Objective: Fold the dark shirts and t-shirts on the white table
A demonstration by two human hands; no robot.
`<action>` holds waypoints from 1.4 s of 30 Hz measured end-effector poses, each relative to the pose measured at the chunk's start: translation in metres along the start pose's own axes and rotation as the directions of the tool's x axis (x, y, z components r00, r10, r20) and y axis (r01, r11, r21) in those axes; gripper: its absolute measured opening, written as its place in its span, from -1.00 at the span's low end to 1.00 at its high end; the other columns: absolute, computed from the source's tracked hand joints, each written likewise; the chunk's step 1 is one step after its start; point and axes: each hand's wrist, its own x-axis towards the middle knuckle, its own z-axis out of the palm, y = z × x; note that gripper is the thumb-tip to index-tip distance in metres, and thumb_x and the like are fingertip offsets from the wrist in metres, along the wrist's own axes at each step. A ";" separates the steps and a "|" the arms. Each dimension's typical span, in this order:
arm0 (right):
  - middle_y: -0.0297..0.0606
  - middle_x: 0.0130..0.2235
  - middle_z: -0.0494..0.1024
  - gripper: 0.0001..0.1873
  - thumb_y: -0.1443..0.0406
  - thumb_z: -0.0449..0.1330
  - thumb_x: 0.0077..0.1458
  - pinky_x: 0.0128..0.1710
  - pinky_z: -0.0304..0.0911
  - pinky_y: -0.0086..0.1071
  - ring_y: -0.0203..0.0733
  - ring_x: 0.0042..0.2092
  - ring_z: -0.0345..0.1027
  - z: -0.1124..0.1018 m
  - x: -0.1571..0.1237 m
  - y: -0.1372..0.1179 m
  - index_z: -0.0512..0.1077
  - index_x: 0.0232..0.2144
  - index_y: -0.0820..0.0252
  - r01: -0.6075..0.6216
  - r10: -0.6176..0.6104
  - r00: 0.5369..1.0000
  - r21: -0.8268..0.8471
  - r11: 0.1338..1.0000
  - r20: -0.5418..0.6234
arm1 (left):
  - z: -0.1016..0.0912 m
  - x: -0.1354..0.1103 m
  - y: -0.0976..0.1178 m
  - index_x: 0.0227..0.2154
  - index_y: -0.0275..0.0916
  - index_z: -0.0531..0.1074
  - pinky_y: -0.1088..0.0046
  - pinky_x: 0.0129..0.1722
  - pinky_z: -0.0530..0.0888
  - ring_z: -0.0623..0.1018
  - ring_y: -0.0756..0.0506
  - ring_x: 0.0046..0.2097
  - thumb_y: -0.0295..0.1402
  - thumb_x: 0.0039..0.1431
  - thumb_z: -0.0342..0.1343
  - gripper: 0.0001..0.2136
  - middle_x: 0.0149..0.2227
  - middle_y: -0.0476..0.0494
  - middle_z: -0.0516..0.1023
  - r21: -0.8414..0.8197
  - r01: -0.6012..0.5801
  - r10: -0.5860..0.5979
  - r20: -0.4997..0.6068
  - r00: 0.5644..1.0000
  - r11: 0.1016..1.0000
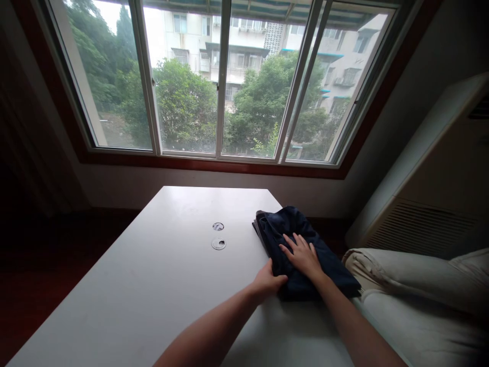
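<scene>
A folded dark navy garment (pixel 290 227) lies on the right side of a white table (pixel 160 285). My right hand (pixel 303 255) rests flat on top of it, fingers spread and open. My left hand (pixel 267 281) is at the garment's near left edge, its fingers curled round that edge and pinching the cloth.
Two round cable grommets (pixel 218 235) sit in the table's middle. Pale cream cloth (pixel 416 290) is heaped at the right, past the table's edge. A beige floor air conditioner (pixel 431 193) stands at the right. A wide window (pixel 225 81) spans the far wall.
</scene>
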 end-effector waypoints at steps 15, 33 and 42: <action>-0.14 0.48 0.04 -0.22 -0.23 -0.09 0.31 0.39 -0.19 0.24 0.16 0.49 -0.17 -0.006 0.028 -0.035 0.16 0.43 -0.10 0.052 -0.062 0.989 0.077 0.996 0.131 | -0.205 -0.124 0.016 -0.08 -0.08 0.57 0.27 0.16 0.42 0.51 -0.21 0.10 -0.35 0.30 0.02 -0.74 0.03 -0.15 0.56 0.876 0.117 0.345 -0.303 0.888 0.469; -0.23 0.49 0.01 -0.30 -0.14 -0.06 0.36 0.45 -0.20 0.00 0.05 0.49 -0.16 0.002 -0.055 -0.184 0.21 0.41 -0.06 0.500 -0.534 0.845 0.326 0.803 0.020 | -0.242 -0.140 0.005 0.39 -0.06 0.25 0.06 0.45 -0.08 0.02 -0.27 0.50 0.01 0.35 -0.03 -0.39 0.49 -0.12 0.06 0.945 0.258 0.188 -0.296 0.937 0.202; -0.09 0.52 -0.15 -0.09 -0.30 -0.08 0.27 0.44 -0.42 0.08 0.17 0.52 -0.34 0.014 -0.056 -0.189 0.07 0.47 0.01 0.448 -0.541 0.812 0.362 0.818 0.217 | -0.225 -0.140 0.008 0.43 -0.03 0.16 0.02 0.45 -0.15 -0.06 -0.30 0.52 0.14 0.33 -0.04 -0.30 0.52 -0.16 -0.04 0.966 0.199 0.189 -0.228 0.955 0.162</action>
